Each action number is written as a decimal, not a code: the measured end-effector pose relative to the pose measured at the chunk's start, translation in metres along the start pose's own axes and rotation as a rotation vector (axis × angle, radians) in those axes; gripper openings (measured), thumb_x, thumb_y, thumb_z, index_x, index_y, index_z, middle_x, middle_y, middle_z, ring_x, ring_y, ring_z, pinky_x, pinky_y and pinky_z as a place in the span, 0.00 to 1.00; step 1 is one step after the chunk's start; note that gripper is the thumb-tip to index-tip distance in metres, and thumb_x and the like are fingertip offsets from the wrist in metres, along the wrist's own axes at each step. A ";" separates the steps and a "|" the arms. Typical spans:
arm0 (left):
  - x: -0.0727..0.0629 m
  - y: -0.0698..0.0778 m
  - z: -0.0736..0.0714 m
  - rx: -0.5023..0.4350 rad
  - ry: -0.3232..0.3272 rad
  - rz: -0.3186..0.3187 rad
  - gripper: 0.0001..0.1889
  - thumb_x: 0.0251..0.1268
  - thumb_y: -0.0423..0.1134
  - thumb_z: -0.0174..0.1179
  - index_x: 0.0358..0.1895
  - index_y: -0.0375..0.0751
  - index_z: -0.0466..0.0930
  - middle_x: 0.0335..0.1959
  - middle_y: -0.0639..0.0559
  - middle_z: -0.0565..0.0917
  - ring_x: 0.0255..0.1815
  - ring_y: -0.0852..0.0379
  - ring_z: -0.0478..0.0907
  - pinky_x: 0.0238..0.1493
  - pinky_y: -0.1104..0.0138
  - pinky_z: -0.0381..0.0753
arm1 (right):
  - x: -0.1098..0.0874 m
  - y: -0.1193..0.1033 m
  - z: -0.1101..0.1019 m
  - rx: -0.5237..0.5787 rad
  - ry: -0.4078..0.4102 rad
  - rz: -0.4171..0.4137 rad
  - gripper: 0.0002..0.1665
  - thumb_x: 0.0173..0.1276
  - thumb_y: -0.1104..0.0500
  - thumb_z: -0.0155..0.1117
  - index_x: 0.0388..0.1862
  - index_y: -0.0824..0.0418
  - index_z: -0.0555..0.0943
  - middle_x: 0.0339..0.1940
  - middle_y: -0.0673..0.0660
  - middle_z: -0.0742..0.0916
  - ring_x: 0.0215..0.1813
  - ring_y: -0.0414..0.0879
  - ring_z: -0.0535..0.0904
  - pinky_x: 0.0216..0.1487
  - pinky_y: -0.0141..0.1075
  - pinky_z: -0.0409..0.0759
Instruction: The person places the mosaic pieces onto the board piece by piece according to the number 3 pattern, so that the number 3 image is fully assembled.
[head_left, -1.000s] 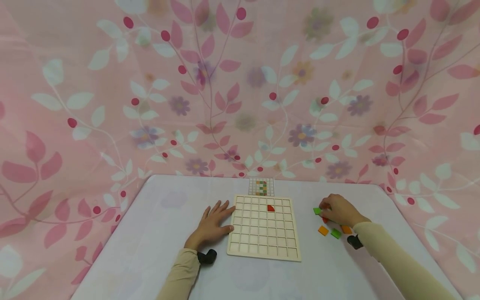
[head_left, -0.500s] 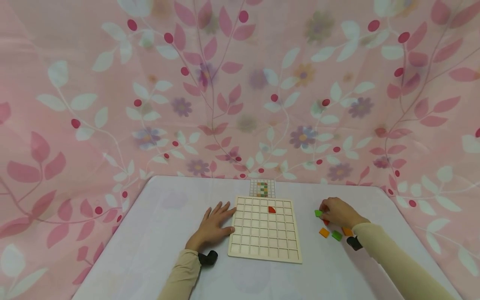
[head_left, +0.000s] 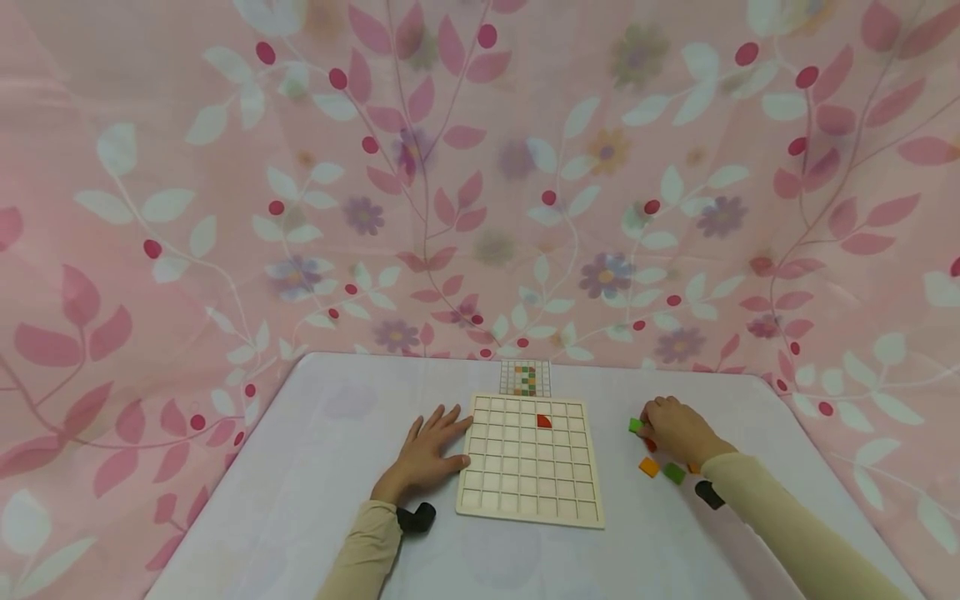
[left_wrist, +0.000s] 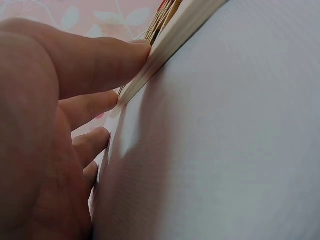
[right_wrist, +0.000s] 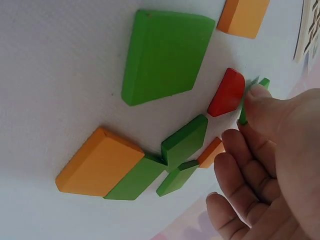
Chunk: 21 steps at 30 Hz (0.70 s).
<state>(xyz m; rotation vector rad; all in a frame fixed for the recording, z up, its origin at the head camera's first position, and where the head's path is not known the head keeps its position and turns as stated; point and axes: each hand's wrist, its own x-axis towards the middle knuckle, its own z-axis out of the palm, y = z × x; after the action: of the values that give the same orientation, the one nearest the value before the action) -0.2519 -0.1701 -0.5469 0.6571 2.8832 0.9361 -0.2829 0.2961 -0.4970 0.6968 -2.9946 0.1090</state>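
A pale wooden grid board (head_left: 529, 492) lies mid-table with a red quarter-round tile (head_left: 543, 422) in one upper cell. My left hand (head_left: 423, 457) rests at the board's left side, fingers spread; thumb and index fingertip touch its edge, as the left wrist view confirms. To the right, my right hand (head_left: 681, 432) is over loose tiles. Its thumb and index finger pinch a small green tile (right_wrist: 243, 115), partly hidden by the thumb. Just beside it lies a red tile (right_wrist: 227, 93) with a rounded corner. The other right fingers are bent loosely.
Around the right hand lie an orange tile (head_left: 648, 467), a green tile (head_left: 675, 473) and several more green and orange ones, partly covered by hand and sleeve. Behind the board is a small printed grid card (head_left: 525, 378). A floral cloth (head_left: 480, 167) hangs at the table's back.
My right hand stays at the same green tile, with small finger movements; its forearm shifts slightly and covers more of an orange tile. The left hand keeps its place at the board.
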 end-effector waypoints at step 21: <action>-0.001 0.000 0.001 0.005 0.005 0.003 0.36 0.70 0.49 0.65 0.80 0.46 0.70 0.85 0.40 0.62 0.88 0.34 0.48 0.82 0.29 0.40 | 0.021 -0.019 0.005 -0.096 0.183 -0.075 0.10 0.70 0.59 0.76 0.42 0.62 0.84 0.37 0.55 0.87 0.41 0.53 0.81 0.43 0.50 0.84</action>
<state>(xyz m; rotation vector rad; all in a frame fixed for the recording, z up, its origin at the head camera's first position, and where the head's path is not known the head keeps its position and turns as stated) -0.2508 -0.1702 -0.5474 0.6603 2.8908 0.9318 -0.2931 0.2691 -0.4996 0.7448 -2.7762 0.0226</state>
